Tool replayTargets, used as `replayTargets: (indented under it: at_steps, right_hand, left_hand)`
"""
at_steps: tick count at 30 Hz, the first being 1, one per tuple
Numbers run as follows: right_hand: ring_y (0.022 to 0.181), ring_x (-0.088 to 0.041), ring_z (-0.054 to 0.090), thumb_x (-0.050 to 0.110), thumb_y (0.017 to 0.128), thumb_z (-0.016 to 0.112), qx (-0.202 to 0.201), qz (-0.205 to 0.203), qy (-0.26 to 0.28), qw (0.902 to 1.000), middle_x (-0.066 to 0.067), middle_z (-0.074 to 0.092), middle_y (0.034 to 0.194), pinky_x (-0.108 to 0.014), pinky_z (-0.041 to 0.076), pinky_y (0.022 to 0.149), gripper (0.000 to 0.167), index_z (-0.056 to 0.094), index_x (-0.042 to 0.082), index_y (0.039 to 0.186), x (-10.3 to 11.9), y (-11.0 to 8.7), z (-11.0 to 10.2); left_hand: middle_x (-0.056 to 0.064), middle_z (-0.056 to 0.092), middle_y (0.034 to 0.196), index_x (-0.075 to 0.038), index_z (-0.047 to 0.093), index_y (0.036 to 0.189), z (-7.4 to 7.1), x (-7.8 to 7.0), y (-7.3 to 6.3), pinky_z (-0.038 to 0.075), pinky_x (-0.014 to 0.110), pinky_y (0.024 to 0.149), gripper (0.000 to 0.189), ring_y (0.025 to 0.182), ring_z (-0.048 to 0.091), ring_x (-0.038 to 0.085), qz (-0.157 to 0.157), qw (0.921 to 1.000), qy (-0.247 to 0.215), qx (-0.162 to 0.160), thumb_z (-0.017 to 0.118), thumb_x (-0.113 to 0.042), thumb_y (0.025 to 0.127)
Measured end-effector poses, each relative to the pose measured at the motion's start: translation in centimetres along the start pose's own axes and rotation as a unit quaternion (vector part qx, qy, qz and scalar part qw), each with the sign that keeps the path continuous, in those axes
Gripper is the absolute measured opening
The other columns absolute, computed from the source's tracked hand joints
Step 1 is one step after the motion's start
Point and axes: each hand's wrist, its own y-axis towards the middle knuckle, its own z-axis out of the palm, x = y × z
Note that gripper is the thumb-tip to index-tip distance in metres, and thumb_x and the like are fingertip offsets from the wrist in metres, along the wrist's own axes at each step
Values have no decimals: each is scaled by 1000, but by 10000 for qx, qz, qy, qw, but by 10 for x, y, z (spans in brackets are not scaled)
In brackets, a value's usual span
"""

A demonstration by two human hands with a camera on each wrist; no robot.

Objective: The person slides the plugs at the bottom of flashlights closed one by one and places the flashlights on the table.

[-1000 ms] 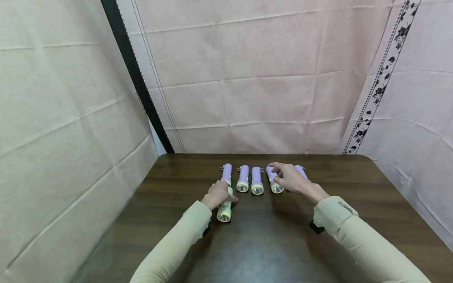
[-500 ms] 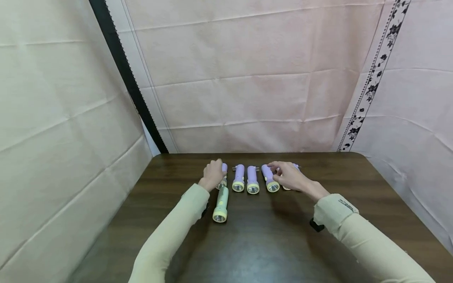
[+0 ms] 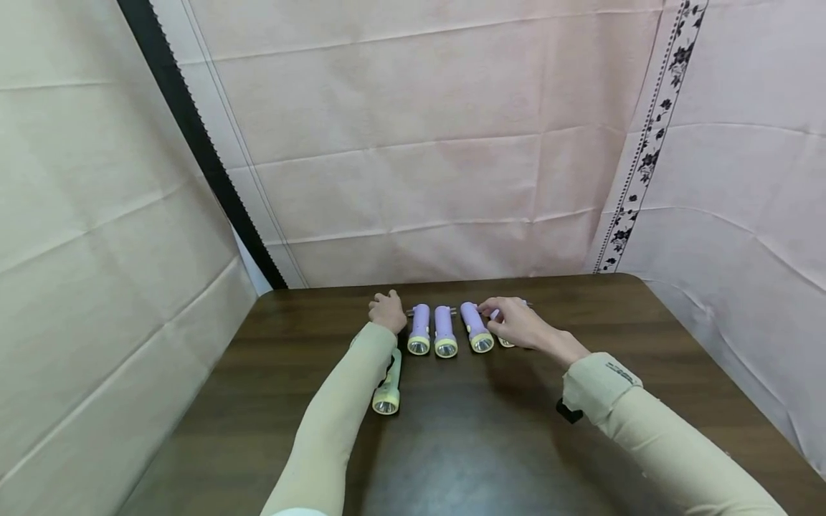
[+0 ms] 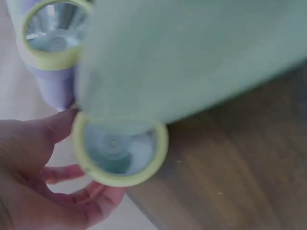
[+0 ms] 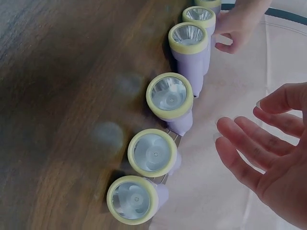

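My left hand (image 3: 387, 312) is at the row's left end. In the left wrist view its thumb and curved fingers lie on either side of a flashlight (image 4: 120, 179) with a yellow rim; the head view hides that flashlight. A pale green flashlight (image 3: 386, 400) lies in front, partly under the left sleeve. My right hand (image 3: 513, 320) hovers over the row's right end, fingers loosely bent, holding nothing. Beside it is a tilted purple flashlight (image 3: 476, 326); another flashlight (image 3: 505, 342) is mostly hidden beneath it. In the right wrist view, that hand is apart from the flashlights.
Two more purple flashlights (image 3: 419, 330) stand between the hands, lenses toward me. The dark wooden table (image 3: 452, 444) has its far edge just behind the row. Cloth walls (image 3: 413, 179) rise behind and at both sides. A blurred pale green shape (image 4: 168, 57) covers much of the left wrist view.
My left hand has left the green flashlight and moved forward to the leftmost flashlight in the row. The right hand stays nearly in place. The head view has swung a little to the right.
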Motion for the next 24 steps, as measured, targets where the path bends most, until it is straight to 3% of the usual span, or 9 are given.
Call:
replayTargets:
  at_steps: [5,6,9,12,14,20,24]
  right_hand:
    - [92,-27,67,0,85,55,-35,-102,-62,9999,-21,68,114,-40,55,77,33,65,-3,116,-2,1,0]
    - [92,-27,68,0,84,54,-45,-118,-94,9999,-21,68,114,-40,55,77,34,65,-3,116,-3,1,0]
    - [92,-26,68,1,84,53,-65,-118,-157,9998,-20,68,114,-39,54,77,34,66,-4,116,-5,1,0]
    - [88,-24,68,0,84,53,-57,-90,-162,9998,-20,68,114,-37,54,75,34,66,-5,115,-6,1,1]
    - [87,-24,67,0,85,54,-70,-67,-121,9999,-20,69,112,-36,53,73,32,66,-4,114,-7,1,2]
    - [91,-26,67,1,85,53,-104,34,-17,9999,-20,69,111,-38,54,75,31,67,-2,113,-5,3,2]
    - [91,-26,68,2,86,54,-118,90,17,9999,-20,69,112,-39,54,76,31,66,-3,114,-4,6,3]
  left_hand:
    - [32,48,128,-3,38,139,6,16,10,53,50,80,57,108,55,47,-40,9983,-580,-31,62,-14,88]
    - [31,51,122,-2,40,135,14,21,18,53,50,77,55,104,57,46,9,9979,-574,-296,63,-15,87]
    - [30,57,117,4,42,128,11,25,21,54,50,78,57,103,60,45,-106,9968,-644,-461,69,-15,82]
    - [27,61,113,6,45,120,3,28,16,54,50,81,59,102,63,43,-213,9948,-810,-585,77,-18,76]
    - [25,61,115,6,46,120,-11,27,2,53,50,85,63,105,63,42,-274,9935,-1006,-459,80,-18,74]
    - [21,61,108,2,47,117,-28,33,-13,54,46,78,56,95,65,37,-8,9861,-1480,-761,78,-17,74]
    - [19,63,104,-2,50,115,-36,34,-19,53,42,73,49,88,64,33,306,9765,-1965,-825,74,-16,74]
